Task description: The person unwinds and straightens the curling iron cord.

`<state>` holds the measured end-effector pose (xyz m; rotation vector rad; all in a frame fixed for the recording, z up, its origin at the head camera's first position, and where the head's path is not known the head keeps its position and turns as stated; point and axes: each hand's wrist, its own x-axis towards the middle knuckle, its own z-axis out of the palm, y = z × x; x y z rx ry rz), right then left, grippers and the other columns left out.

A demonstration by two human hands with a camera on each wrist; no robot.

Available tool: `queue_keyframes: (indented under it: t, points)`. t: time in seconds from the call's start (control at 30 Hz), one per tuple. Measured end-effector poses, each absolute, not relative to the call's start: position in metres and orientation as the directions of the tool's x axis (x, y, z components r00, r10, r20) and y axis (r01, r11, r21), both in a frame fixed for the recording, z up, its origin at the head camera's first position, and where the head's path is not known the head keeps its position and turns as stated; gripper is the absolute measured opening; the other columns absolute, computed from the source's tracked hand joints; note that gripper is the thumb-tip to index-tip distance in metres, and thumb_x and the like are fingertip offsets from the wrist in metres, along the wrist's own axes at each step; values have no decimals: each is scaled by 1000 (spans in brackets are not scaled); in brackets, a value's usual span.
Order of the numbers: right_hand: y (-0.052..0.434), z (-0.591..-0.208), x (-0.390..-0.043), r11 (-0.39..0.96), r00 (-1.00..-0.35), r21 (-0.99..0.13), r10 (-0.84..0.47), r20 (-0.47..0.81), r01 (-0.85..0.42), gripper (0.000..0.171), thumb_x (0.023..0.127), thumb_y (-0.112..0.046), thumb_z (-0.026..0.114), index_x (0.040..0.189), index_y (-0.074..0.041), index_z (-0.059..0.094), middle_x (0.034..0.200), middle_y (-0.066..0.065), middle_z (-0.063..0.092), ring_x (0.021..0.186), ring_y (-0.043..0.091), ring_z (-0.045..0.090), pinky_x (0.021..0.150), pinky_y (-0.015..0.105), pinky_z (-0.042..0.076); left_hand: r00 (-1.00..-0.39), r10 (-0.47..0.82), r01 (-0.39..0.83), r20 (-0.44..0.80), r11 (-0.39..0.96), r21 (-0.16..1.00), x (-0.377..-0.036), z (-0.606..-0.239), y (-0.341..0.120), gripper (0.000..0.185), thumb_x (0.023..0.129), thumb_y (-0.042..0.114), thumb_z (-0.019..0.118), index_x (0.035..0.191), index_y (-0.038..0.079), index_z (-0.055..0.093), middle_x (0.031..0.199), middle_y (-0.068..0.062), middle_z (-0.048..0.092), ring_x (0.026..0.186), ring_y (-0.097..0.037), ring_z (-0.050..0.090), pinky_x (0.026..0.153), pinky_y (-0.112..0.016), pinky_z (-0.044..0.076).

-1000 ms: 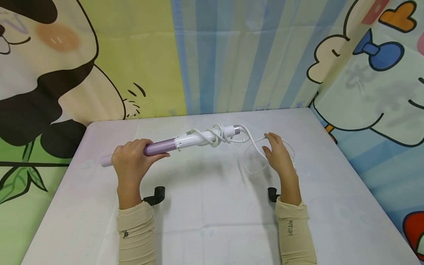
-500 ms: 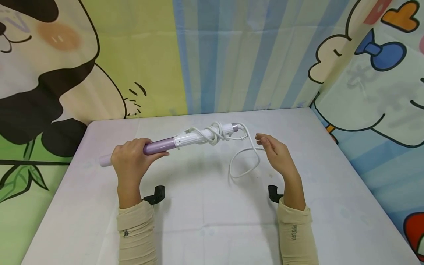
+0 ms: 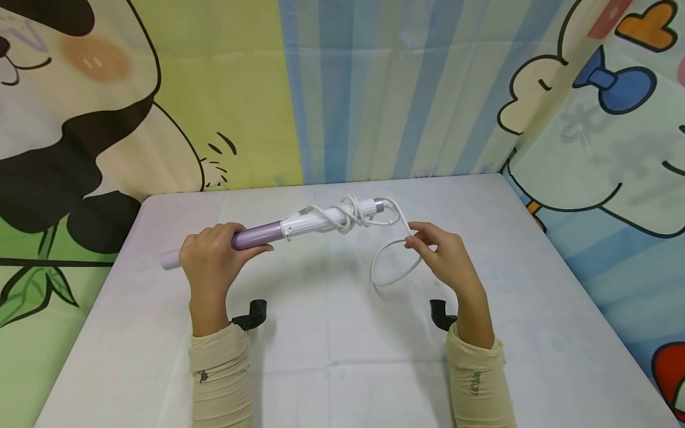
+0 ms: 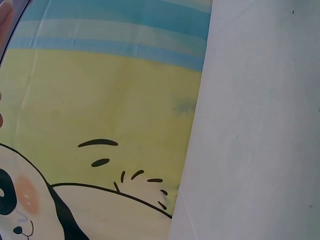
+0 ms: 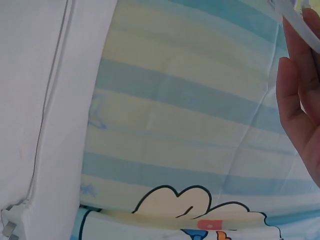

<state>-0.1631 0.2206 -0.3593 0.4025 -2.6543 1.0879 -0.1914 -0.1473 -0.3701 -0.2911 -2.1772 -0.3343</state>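
Observation:
A purple and white curling iron (image 3: 305,224) is held slantwise over the table, with its cord end up to the right. My left hand (image 3: 211,258) grips its purple section, and a pale lilac tip sticks out to the left. The white cord (image 3: 395,282) is wound in several turns round the white part, then leaves the end and hangs in a loop. Thumb and fingers of my right hand (image 3: 441,252) pinch this cord near the iron's end. In the right wrist view, the right hand (image 5: 302,95) is partly seen, with cord crossing the fingers.
A white-covered table (image 3: 332,380) lies beneath both hands. Behind it hangs a printed curtain (image 3: 374,89), with another printed panel (image 3: 605,166) on the right. Black brackets (image 3: 251,316) stick out at both wrists. The left wrist view shows mostly curtain and table.
My right hand let the cord slide, drew back with fingers apart, then closed its fingertips on the cord nearer the iron. The hanging loop shifted left. My left hand and the curling iron barely moved.

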Motion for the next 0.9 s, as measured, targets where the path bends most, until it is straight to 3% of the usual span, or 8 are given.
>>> queue_keyframes:
  t: [0.23,0.53,0.9]
  points:
    - [220,-362,-168,689,-913,-631,-113,391,-356,27,89,-10,57,113,3,58,82,12,68,77,27,66,61,31,48,-588,83,319,805,938,136,-191,-370,-148,55,47,46,85,79,5,68,66,-12,67,52,-29,59,50,-38,35]
    - [225,-370,-173,698,-925,-638,-92,370,-325,25,90,-10,55,112,2,59,81,12,68,76,25,66,59,26,44,-588,93,303,803,946,113,-192,-370,-154,59,52,55,78,80,4,68,66,-12,67,52,-28,59,49,-37,36]
    - [225,-373,-176,724,-970,-646,-194,146,-242,26,94,-10,48,116,1,56,90,11,67,85,26,63,69,34,47,-599,45,242,799,962,128,-191,-369,-153,58,53,53,79,82,4,68,70,-13,68,55,-31,60,49,-39,36]
